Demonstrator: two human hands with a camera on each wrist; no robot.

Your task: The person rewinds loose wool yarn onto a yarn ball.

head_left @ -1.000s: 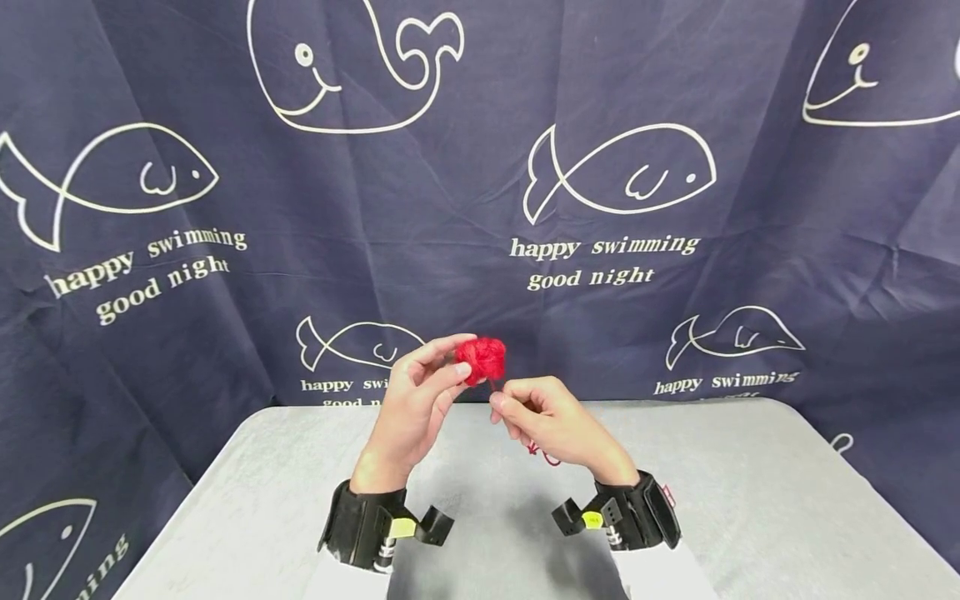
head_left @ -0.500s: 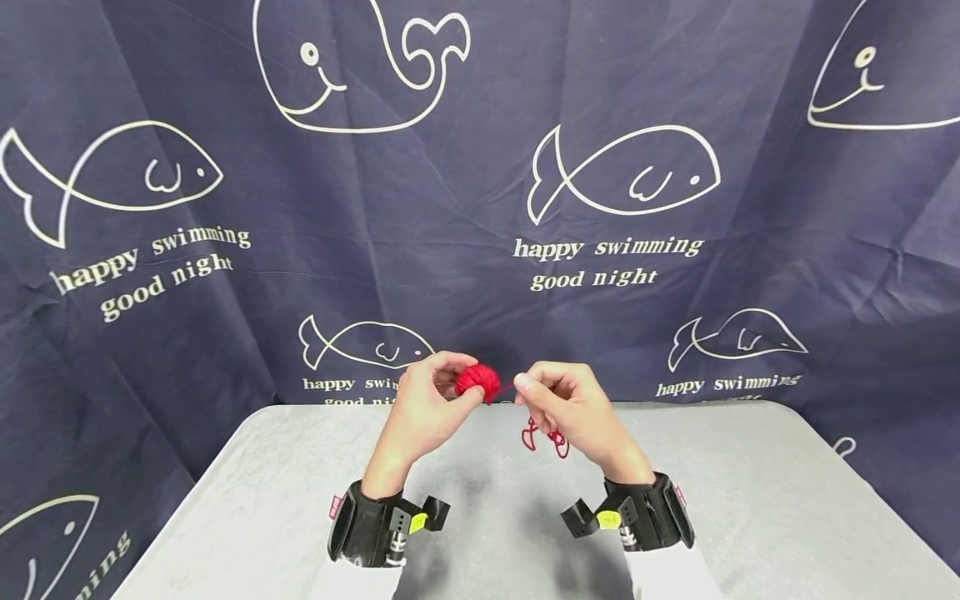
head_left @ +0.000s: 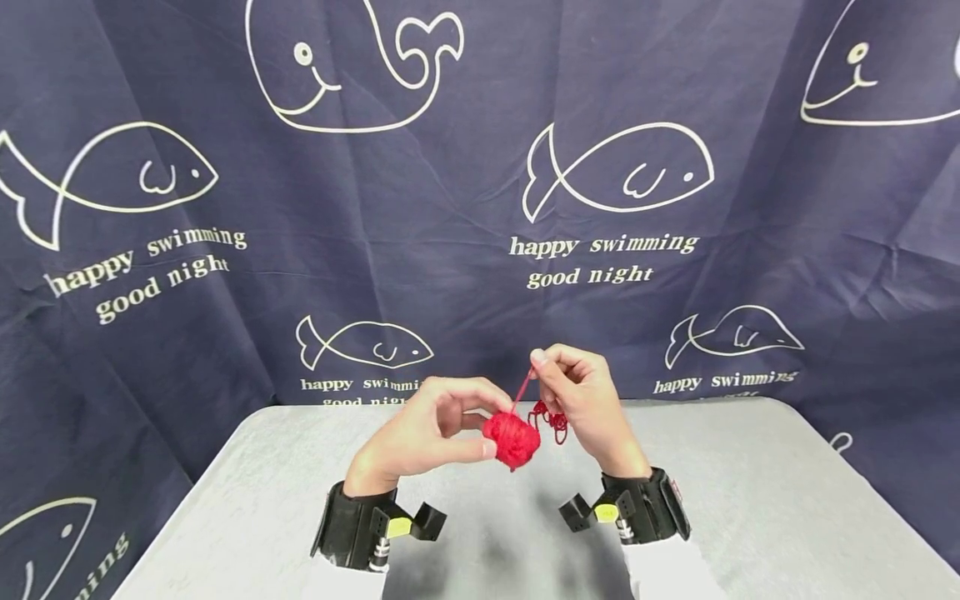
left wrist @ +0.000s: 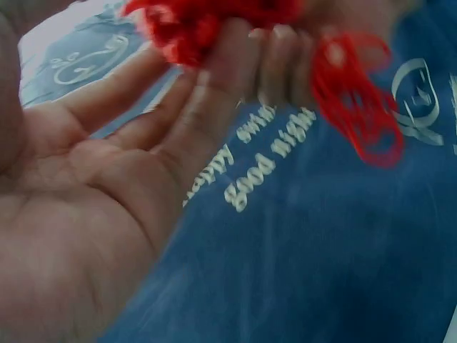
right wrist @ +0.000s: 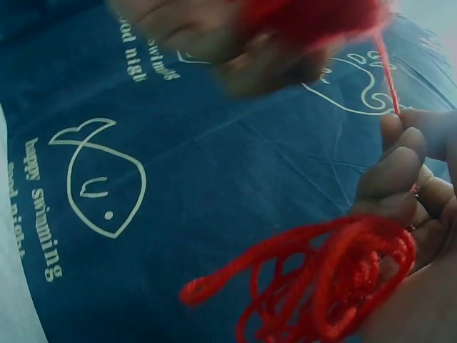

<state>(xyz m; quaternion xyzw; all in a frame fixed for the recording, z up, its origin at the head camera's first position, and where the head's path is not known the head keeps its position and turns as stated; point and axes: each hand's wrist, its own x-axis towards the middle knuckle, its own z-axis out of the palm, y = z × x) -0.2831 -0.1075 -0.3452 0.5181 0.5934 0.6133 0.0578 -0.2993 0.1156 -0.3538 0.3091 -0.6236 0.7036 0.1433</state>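
A small ball of red yarn [head_left: 512, 439] hangs above the grey table [head_left: 750, 500], held between the thumb and fingers of my left hand [head_left: 442, 429]. A taut red strand [head_left: 521, 390] runs up from the ball to my right hand [head_left: 573, 392], which pinches it at the fingertips. Loose red yarn loops [head_left: 551, 417] dangle under the right palm, seen close in the right wrist view as a red tangle [right wrist: 328, 279]. In the left wrist view the ball [left wrist: 207, 21] sits at my fingertips, blurred.
A dark blue curtain [head_left: 225, 208] printed with white fish, whales and lettering hangs right behind the table. Black wrist-mounted camera cuffs [head_left: 360, 525] sit on both forearms. The table's far edge meets the curtain close behind my hands.
The left hand lowered the ball and shifted it right. The right hand rose and drew the strand up above the ball; before, it pulled the strand sideways to the right.
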